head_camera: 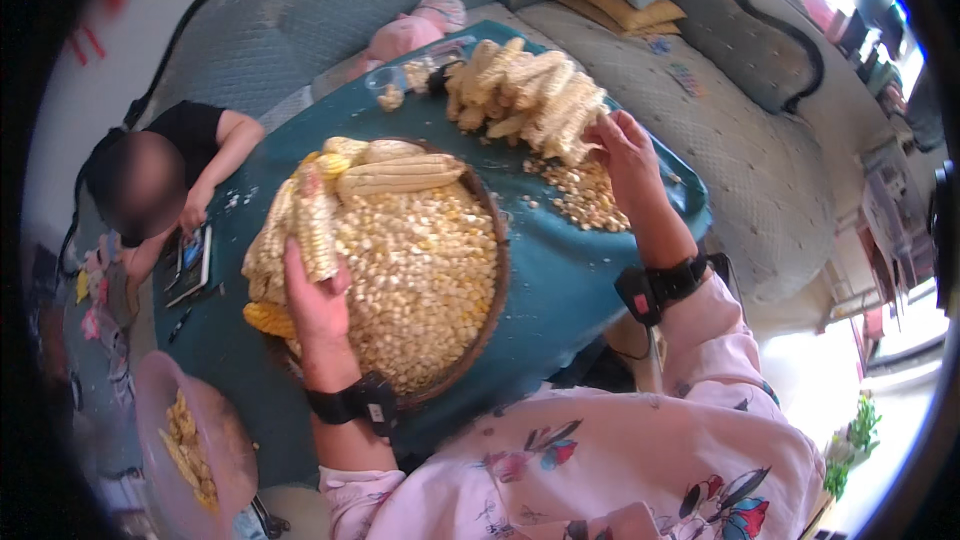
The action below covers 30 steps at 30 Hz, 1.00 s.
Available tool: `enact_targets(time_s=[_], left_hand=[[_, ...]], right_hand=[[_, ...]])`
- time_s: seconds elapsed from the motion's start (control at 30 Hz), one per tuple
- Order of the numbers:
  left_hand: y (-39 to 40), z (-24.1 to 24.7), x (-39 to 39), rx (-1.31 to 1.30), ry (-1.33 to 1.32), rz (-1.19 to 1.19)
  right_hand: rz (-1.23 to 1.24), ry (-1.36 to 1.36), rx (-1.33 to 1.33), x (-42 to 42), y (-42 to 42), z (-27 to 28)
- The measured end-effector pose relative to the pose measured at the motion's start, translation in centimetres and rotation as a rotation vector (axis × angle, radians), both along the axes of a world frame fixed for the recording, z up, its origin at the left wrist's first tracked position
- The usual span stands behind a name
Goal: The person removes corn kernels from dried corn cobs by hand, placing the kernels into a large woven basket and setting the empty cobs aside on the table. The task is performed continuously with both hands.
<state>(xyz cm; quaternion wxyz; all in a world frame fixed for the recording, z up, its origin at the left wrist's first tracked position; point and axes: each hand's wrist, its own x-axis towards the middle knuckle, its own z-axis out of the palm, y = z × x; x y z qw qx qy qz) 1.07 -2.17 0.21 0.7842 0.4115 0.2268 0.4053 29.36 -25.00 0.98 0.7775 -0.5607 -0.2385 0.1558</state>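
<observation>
My left hand (319,296) grips an ear of pale corn (315,217), its kernels still on, over the left side of a round basket (501,277). Loose corn kernels (420,277) fill that basket, and several unshelled ears (401,174) lie along its far and left edges. On the far side of the table my right hand (634,161) has its fingers closed around the end of a bare corn cob (574,139). That cob lies at the near right end of a heap of bare cobs (517,82). Loose kernels (589,195) are scattered beside my right wrist.
A teal cloth (547,277) covers the table. A pink plastic basin (225,420) with corn pieces stands at lower left. A person (202,142) sits at the left by a tablet (196,262). Small clear containers (386,82) stand at the back. A sofa (697,135) borders the table.
</observation>
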Motion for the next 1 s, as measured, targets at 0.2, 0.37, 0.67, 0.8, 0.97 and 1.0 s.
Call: enact_targets(time_s=[0.2, 0.37, 0.67, 0.8, 0.97, 1.0], left_hand=[[-0.2, 0.2, 0.7, 0.015, -0.012, 0.218], [0.4, 0.5, 0.4, 0.034, 0.015, 0.366], [0.6, 1.2, -0.1, 0.196, 0.101, 0.495], [1.9, -0.3, -0.5, 0.276, 0.197, 0.430], [1.6, 0.5, -0.3, 0.033, 0.165, 0.419], [1.1, 1.5, 0.1, -0.078, 0.126, 0.405]], right_hand=[[0.554, 0.161, 0.105, -8.0, 8.2, 3.8], [0.718, 0.020, -0.022, -13.0, 16.0, 2.9], [0.886, 0.068, -0.065, -17.0, 19.3, 2.0], [0.923, 0.194, -0.013, -16.7, 19.4, 0.5], [0.965, 0.380, 0.069, -16.5, 18.8, 1.1], [0.983, 0.372, 0.085, -16.4, 18.9, 1.0]])
